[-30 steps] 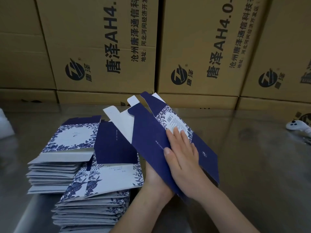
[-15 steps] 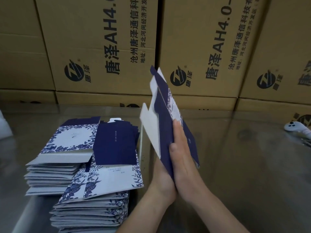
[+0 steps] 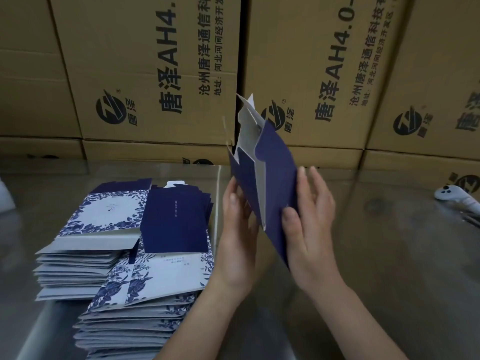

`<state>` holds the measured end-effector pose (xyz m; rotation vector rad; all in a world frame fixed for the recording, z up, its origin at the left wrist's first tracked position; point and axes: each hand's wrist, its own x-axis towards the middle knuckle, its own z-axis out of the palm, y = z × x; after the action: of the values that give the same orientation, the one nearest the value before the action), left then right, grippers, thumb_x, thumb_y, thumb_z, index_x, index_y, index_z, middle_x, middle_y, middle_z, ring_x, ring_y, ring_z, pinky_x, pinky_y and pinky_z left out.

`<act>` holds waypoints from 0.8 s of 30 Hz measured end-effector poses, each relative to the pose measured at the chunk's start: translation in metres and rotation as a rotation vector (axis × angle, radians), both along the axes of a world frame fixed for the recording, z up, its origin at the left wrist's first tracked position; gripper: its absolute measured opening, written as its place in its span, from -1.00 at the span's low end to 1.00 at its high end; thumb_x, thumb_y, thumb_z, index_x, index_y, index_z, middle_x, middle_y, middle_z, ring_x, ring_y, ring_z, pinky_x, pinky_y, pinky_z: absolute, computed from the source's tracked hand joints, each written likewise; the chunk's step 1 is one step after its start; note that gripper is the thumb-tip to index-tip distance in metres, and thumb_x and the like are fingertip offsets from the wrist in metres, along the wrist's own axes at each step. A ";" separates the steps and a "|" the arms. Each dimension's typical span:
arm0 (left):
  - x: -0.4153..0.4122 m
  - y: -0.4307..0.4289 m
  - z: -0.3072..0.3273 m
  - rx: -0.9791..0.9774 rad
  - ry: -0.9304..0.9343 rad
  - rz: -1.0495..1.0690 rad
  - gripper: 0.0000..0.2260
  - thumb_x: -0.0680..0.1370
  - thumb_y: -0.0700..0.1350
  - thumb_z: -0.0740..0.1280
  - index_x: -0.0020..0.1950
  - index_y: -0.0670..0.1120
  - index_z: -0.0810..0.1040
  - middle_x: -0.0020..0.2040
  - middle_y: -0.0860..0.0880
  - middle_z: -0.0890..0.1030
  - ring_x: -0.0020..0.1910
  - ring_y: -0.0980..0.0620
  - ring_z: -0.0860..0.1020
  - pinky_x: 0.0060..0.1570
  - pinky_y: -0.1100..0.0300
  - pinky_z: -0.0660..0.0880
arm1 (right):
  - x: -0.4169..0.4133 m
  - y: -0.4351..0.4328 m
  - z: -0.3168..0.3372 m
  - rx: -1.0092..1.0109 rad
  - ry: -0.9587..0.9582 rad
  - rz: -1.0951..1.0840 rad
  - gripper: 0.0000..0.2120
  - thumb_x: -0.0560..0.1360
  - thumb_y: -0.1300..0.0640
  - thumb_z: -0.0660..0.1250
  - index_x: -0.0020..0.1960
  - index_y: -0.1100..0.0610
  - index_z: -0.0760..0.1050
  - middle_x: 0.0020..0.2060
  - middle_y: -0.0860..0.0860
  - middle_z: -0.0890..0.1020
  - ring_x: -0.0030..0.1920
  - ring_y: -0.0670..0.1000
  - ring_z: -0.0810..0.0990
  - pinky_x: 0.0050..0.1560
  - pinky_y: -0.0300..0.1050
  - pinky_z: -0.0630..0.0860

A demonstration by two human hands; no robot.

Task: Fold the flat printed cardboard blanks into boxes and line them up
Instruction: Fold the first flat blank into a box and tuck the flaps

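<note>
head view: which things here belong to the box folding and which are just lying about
Part of the job:
navy blank, gripped by the left hand and the right hand
near stack of flat blanks
far stack of flat blanks

Just lying about:
white controller at the right of the table
brown shipping cartons behind
white object at the left edge, too cropped to identify

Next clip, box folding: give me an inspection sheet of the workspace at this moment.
Surface: reflective metal table.
Job's things: one partly opened blank held upright above the table; flat blanks in a far stack and a near stack at left; no finished box seen.
Clutter: white controller at right edge; white object at left edge, cut off.
Grips: left hand and right hand both hold the blank.
Cables: none certain; thin dark strands beside the controller.
Surroundings: printed brown cartons stacked behind.
</note>
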<state>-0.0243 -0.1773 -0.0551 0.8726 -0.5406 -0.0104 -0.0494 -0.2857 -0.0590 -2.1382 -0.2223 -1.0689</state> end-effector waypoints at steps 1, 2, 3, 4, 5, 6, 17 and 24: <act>0.002 0.001 0.000 -0.007 -0.002 0.013 -0.32 0.51 0.26 0.30 0.53 -0.03 0.26 0.43 -0.07 0.46 0.42 -0.05 0.42 0.44 -0.12 0.29 | 0.000 -0.003 0.001 -0.023 -0.031 -0.055 -0.31 0.55 -0.40 -0.20 0.56 -0.05 -0.06 0.54 0.03 0.07 0.52 -0.14 -0.04 0.49 -0.27 -0.08; 0.002 0.000 -0.001 0.006 -0.023 0.039 -0.30 0.47 0.25 0.35 0.53 0.01 0.26 0.43 -0.04 0.47 0.42 -0.03 0.42 0.43 -0.12 0.30 | 0.001 -0.006 0.002 -0.033 -0.057 -0.095 -0.32 0.56 -0.38 -0.18 0.56 -0.04 -0.06 0.52 0.04 0.12 0.49 -0.14 0.00 0.49 -0.18 -0.01; 0.003 -0.001 -0.002 0.014 -0.042 0.070 -0.33 0.46 0.21 0.35 0.52 0.04 0.27 0.42 -0.01 0.48 0.41 -0.01 0.43 0.43 -0.10 0.32 | 0.001 -0.007 0.002 -0.031 -0.083 -0.120 -0.33 0.57 -0.37 -0.16 0.56 -0.04 -0.05 0.48 0.04 0.16 0.45 -0.18 0.04 0.47 -0.17 0.04; 0.003 0.000 -0.002 0.009 -0.055 0.074 -0.38 0.48 0.17 0.34 0.50 0.06 0.28 0.40 0.02 0.49 0.41 0.01 0.43 0.41 -0.05 0.36 | 0.002 -0.008 0.002 -0.017 -0.111 -0.131 -0.35 0.57 -0.36 -0.14 0.55 -0.05 -0.04 0.43 0.02 0.21 0.41 -0.24 0.08 0.43 -0.25 0.06; 0.006 0.000 -0.004 0.003 -0.068 0.086 -0.43 0.51 0.13 0.34 0.48 0.07 0.30 0.38 0.04 0.51 0.40 0.02 0.44 0.38 0.01 0.41 | 0.003 -0.009 0.002 0.010 -0.135 -0.124 -0.37 0.58 -0.34 -0.11 0.55 -0.05 -0.01 0.37 -0.02 0.24 0.37 -0.28 0.12 0.38 -0.37 0.08; 0.007 0.000 -0.005 0.016 -0.078 0.116 -0.46 0.52 0.10 0.34 0.48 0.08 0.31 0.37 0.05 0.52 0.38 0.04 0.45 0.33 0.09 0.45 | 0.003 -0.009 0.002 0.049 -0.154 -0.095 -0.39 0.59 -0.31 -0.06 0.55 -0.05 0.03 0.33 -0.06 0.26 0.35 -0.26 0.20 0.32 -0.46 0.13; 0.005 0.014 0.003 0.295 -0.131 0.357 -0.34 0.37 0.22 0.42 0.45 0.22 0.36 0.38 0.06 0.45 0.34 0.20 0.45 0.35 0.06 0.45 | 0.000 -0.020 0.007 0.567 0.015 0.589 -0.30 0.48 -0.42 0.17 0.45 0.02 0.35 0.27 -0.04 0.57 0.30 -0.04 0.52 0.15 -0.24 0.52; 0.010 0.033 0.014 0.357 -0.037 0.334 -0.49 0.45 0.35 0.28 0.36 0.22 0.45 0.28 0.21 0.54 0.23 0.31 0.50 0.24 0.11 0.47 | 0.006 -0.024 0.005 0.575 0.123 0.570 -0.18 0.34 -0.51 0.27 0.40 0.00 0.38 0.25 -0.04 0.59 0.28 0.01 0.55 0.25 0.02 0.53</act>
<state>-0.0148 -0.1442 -0.0409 1.3066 -0.4273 0.2198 -0.0436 -0.3099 -0.0540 -1.4816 -0.3845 -0.5714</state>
